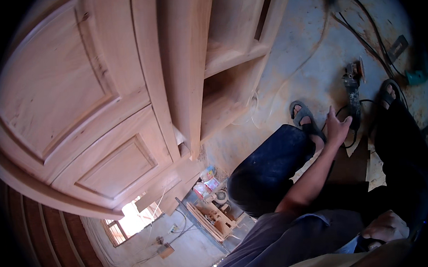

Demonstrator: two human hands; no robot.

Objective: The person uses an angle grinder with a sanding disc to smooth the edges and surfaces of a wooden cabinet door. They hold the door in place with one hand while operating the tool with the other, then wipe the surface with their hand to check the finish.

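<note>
My left hand (339, 129) reaches out over the gap between my legs, with the index finger stretched out and the thumb apart. Nothing shows in it. Just beyond lies an angle grinder (352, 95) on the floor, a worn dark body with a disc at its far end; I cannot tell whether my fingertips touch it. Low in the view, by my lap, my right hand (386, 227) is closed with its fingers curled. What it holds, if anything, is hidden.
A large pale wooden panelled door (115, 169) and wooden frame (200, 86) fill the left. Dark cables (370, 48) cross the dusty floor (296, 39) at upper right, near a green tool (416, 77). A cluttered wooden box (217, 219) and bags (206, 185) lie at lower middle.
</note>
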